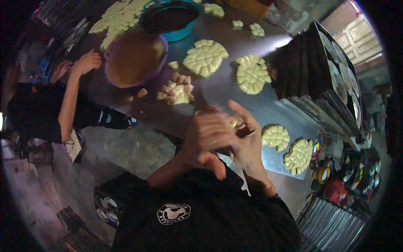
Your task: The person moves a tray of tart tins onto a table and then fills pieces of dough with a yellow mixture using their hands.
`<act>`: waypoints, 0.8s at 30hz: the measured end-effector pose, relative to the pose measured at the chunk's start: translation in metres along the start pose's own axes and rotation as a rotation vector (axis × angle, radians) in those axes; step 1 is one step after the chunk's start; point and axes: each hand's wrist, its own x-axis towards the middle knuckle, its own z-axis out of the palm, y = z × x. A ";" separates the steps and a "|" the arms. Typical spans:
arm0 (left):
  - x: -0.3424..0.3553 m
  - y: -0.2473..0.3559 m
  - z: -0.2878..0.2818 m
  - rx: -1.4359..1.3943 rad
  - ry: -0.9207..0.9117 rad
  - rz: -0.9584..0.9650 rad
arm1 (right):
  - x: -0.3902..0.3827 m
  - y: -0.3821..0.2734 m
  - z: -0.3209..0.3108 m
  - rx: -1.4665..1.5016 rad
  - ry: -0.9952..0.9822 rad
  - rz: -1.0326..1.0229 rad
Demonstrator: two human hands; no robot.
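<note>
My left hand lies across my right palm, its fingers stretched and blurred by motion, its thumb apart. Cupped beneath it, my right hand has its thumb raised and holds a small pale piece of dough, mostly covered by my fingers. Just beyond my hands on the metal table is a dough round with brown filling lumps on it. More scored dough rounds lie farther off, with another dough round to the right. Two dough rounds sit near the right edge.
A purple basin of brown filling and a teal basin stand at the far left of the table. Another person's arm reaches in at left. Stacked dark trays rise at right. Dough pieces spread at the back.
</note>
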 end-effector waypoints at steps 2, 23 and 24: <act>-0.017 -0.010 -0.001 -0.004 0.056 0.232 | 0.005 0.000 0.030 -0.098 -0.062 0.085; -0.161 -0.063 -0.138 -0.421 1.316 -0.981 | 0.284 0.187 0.161 -1.747 -1.233 -0.123; -0.157 -0.058 -0.147 -0.442 1.307 -1.008 | 0.284 0.187 0.156 -1.713 -1.276 0.043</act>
